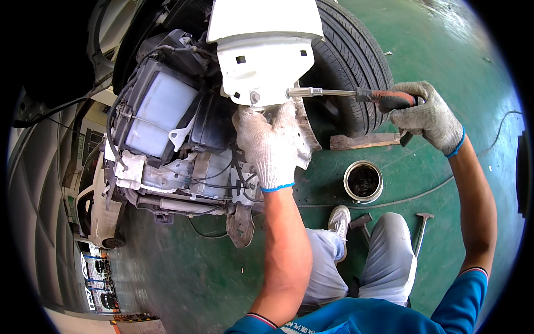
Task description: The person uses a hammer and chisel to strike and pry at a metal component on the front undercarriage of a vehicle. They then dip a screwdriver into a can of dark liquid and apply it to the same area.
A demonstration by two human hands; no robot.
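My left hand [268, 145], in a knitted work glove, is at the lower edge of a white car fender [267, 69] and closes on it; its fingertips are partly hidden there. A round fastener [255, 97] shows just above that hand. In my gloved right hand [427, 117] is the red and black handle of a socket driver [339, 93]. Its shaft points left, lying almost level, and the metal socket end reaches the fender's right edge, above my left hand. A short dark piece sticks out below the right hand.
A black tire [356, 67] stands right of the fender, with a wooden block [364, 141] below it. An opened can [378, 195] with dark contents sits on the green floor. Two hammers [424, 222] [361, 221] lie by my legs. A cable [411, 197] crosses the floor. Exposed car parts and a pale tank [161, 111] are left.
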